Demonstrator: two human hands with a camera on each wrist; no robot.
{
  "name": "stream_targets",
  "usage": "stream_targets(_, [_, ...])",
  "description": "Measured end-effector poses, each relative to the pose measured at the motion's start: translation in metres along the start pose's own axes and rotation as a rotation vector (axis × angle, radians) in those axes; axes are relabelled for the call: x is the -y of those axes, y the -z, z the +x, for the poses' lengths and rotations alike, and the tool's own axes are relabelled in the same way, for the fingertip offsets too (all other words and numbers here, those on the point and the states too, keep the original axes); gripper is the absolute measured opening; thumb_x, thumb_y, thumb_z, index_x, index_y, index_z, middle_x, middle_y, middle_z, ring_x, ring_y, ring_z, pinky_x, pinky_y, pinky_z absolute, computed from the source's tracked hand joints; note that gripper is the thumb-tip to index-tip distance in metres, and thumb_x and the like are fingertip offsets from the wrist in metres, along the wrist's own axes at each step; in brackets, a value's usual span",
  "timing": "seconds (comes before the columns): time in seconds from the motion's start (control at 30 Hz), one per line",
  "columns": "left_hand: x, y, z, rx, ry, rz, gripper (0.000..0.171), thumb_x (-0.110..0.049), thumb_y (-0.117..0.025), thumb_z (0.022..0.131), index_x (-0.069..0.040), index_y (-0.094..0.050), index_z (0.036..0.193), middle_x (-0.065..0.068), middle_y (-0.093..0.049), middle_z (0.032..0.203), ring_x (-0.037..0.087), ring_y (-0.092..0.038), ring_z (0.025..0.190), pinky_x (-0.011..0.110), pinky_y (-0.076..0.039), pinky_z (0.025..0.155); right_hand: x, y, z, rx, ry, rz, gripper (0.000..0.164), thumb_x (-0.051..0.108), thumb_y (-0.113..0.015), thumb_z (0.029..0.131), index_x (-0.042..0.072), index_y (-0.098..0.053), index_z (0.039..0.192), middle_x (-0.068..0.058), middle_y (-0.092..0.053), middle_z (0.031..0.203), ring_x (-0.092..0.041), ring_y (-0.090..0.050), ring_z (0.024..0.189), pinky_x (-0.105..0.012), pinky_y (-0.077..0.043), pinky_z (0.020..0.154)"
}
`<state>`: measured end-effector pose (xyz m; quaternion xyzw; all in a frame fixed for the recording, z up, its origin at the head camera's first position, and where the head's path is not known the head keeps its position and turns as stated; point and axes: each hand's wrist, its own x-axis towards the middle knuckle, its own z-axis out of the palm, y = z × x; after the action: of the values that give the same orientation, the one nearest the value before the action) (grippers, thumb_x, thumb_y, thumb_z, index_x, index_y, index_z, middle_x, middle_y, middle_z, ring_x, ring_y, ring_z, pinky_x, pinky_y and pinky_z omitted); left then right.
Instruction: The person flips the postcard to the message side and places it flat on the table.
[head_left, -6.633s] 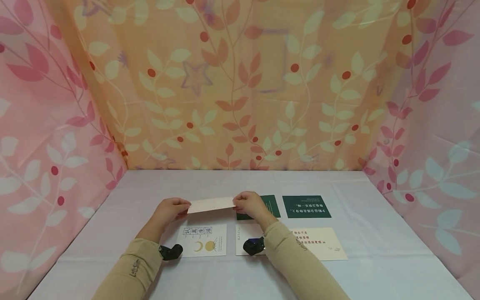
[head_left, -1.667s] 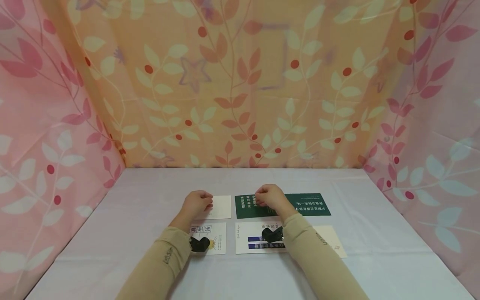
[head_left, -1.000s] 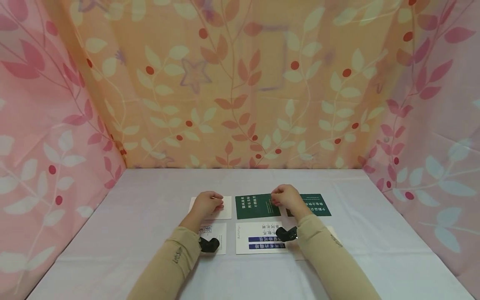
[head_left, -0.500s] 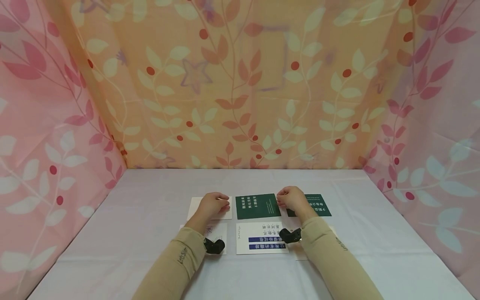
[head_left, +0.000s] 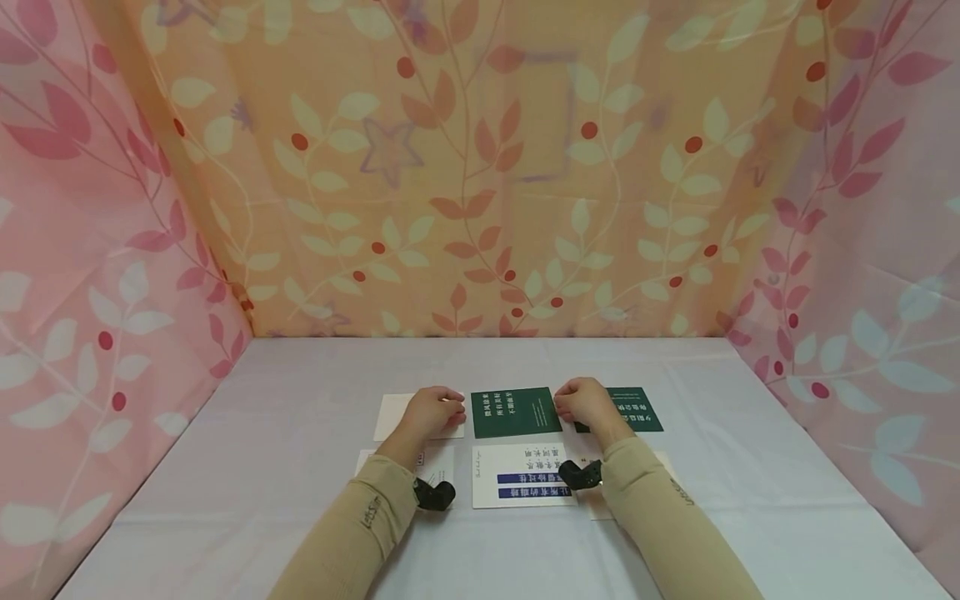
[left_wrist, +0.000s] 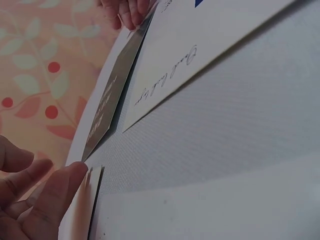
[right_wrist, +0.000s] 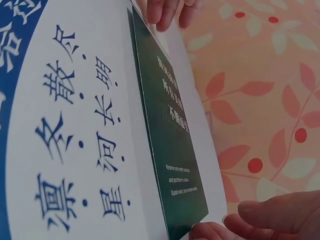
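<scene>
A dark green card with white writing lies flat in the middle of the back row. At its right edge are the fingertips of my right hand; the right wrist view shows them by the card's corner, thumb lifted apart. My left hand reaches over a plain white card at the back left, fingertips near the gap between it and the green card. In the left wrist view the left fingers are loosely bent, gripping nothing. Part of the white card is hidden under that hand.
In the front row lie a white card with blue bands, a printed white card mostly behind my left forearm, and a cream card largely covered by my right sleeve. Another green card lies back right. A patterned curtain stands behind.
The white card, earlier held up between both hands, now lies at the back left. Since then both hands have shifted right, the right one uncovering the middle green card.
</scene>
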<state>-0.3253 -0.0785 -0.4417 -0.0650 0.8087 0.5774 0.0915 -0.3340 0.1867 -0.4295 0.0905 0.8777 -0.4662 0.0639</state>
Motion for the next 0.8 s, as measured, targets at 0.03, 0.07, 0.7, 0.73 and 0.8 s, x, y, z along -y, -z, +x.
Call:
stream_targets(0.03, [0.0004, -0.0004, 0.0004, 0.001, -0.003, 0.004, 0.018, -0.012, -0.057, 0.088, -0.003, -0.065, 0.101, 0.008, -0.064, 0.084, 0.013, -0.062, 0.069, 0.020, -0.049, 0.059, -0.0001, 0.0003, -0.0001, 0.000, 0.001, 0.003, 0.015, 0.013, -0.060, 0.088, 0.002, -0.064, 0.096, -0.010, -0.064, 0.087, -0.020, -0.062, 0.077, -0.030, -0.052, 0.067])
stream_targets(0.07, [0.0008, -0.0008, 0.0009, 0.003, -0.001, -0.001, 0.018, -0.012, -0.056, 0.088, -0.003, -0.065, 0.101, 0.009, -0.064, 0.084, 0.013, -0.062, 0.069, 0.020, -0.049, 0.058, -0.0002, 0.0005, -0.0001, -0.003, 0.005, 0.007, 0.015, 0.013, -0.060, 0.088, 0.001, -0.064, 0.096, -0.011, -0.064, 0.087, -0.020, -0.062, 0.077, -0.031, -0.052, 0.068])
stream_targets(0.7, [0.0015, -0.0066, 0.0042, -0.017, 0.037, -0.052, 0.018, -0.012, -0.054, 0.089, -0.003, -0.064, 0.101, 0.009, -0.064, 0.085, 0.014, -0.064, 0.070, 0.021, -0.051, 0.059, 0.0023, 0.0008, -0.0022, 0.027, -0.019, 0.003, 0.015, 0.013, -0.060, 0.087, 0.001, -0.065, 0.094, -0.010, -0.066, 0.086, -0.018, -0.064, 0.075, -0.031, -0.053, 0.070])
stream_targets(0.73, [0.0007, -0.0066, 0.0036, -0.017, 0.039, -0.052, 0.018, -0.012, -0.054, 0.089, -0.003, -0.064, 0.101, 0.009, -0.064, 0.085, 0.014, -0.064, 0.070, 0.021, -0.051, 0.059, 0.0021, 0.0003, -0.0018, 0.026, -0.025, 0.005, 0.014, 0.013, -0.060, 0.087, 0.001, -0.065, 0.093, -0.009, -0.066, 0.085, -0.018, -0.064, 0.074, -0.030, -0.053, 0.070])
stream_targets(0.8, [-0.0006, -0.0067, 0.0026, -0.016, 0.044, -0.055, 0.018, -0.012, -0.054, 0.089, -0.004, -0.063, 0.101, 0.009, -0.064, 0.085, 0.014, -0.064, 0.070, 0.021, -0.050, 0.059, 0.0012, -0.0002, -0.0008, 0.030, -0.025, 0.008, 0.014, 0.013, -0.060, 0.087, 0.001, -0.065, 0.093, -0.009, -0.066, 0.085, -0.017, -0.063, 0.074, -0.030, -0.053, 0.069])
